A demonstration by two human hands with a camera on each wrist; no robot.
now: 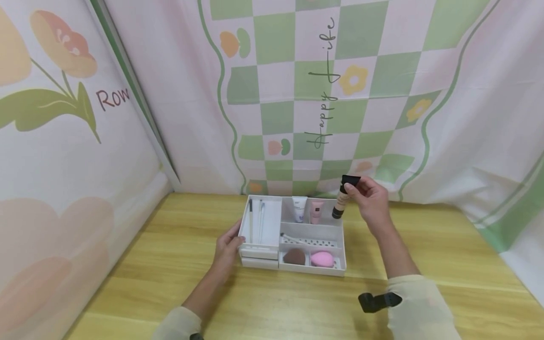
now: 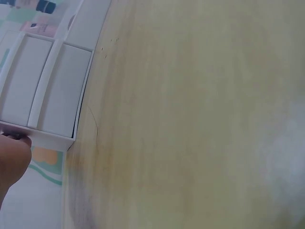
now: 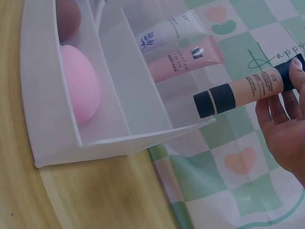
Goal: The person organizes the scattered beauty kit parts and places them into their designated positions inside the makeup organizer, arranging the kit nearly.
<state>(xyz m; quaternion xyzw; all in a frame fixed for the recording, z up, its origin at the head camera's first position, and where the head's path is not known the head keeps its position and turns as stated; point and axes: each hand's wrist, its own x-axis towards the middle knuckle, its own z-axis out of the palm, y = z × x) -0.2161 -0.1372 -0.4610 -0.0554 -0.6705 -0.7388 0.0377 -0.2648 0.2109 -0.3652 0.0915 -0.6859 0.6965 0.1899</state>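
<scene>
My right hand (image 1: 374,203) pinches a beige foundation tube (image 3: 257,88) by its black top end. The tube slants cap-down over the back right compartment of a white cosmetics organizer (image 1: 312,270). My left hand (image 1: 226,248) holds the organizer by its left side, with the thumb at the rim; the other fingers are mostly hidden. In the back compartments stand a white tube (image 1: 299,210) and a pink tube (image 1: 316,212). A brown makeup sponge (image 1: 294,257) and a pink makeup sponge (image 1: 322,259) lie in front. Thin brushes (image 1: 250,222) lie in the left tray.
The organizer stands on a wood-grain table (image 1: 280,307), near its back edge. Behind hangs a green-and-white checkered curtain (image 1: 276,38), with a flowered cloth (image 1: 51,189) at the left. Two drawers (image 2: 62,90) form the organizer's front left. A small brush (image 1: 291,239) lies in the middle compartment.
</scene>
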